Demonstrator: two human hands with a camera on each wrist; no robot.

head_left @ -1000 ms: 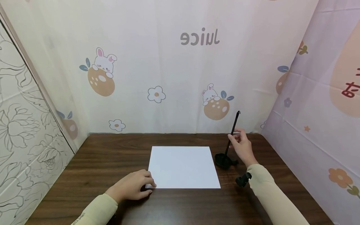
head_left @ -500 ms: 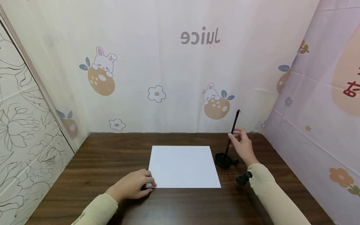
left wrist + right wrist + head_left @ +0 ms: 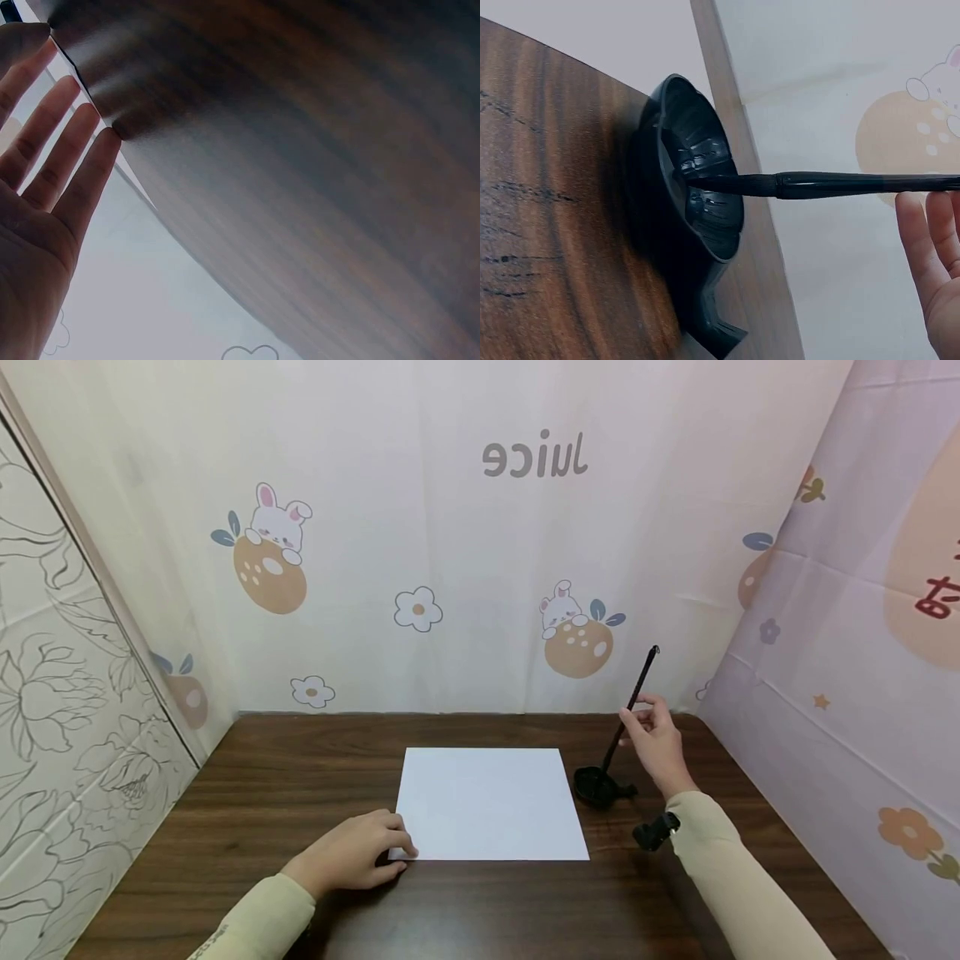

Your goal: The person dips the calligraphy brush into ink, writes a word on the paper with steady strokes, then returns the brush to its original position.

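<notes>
right wrist view: right grip [image 3: 660,745] pinched on brush [image 3: 817,185], tip in dish [image 3: 652,206] below it. paper [image 3: 487,802] left of that grip; left grip [image 3: 360,853], fingers apart, rests at near corner. likely best: light pressure, tip turned against dish wall.

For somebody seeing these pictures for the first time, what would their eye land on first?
Probably the blank white sheet, bright against the dark wooden table, with the left hand at its near left corner. Next might come the slanted black brush in the right hand, its tip inside the black dish just right of the sheet. Behind, the mirrored word Juice stands out on the pale cloth.
</notes>
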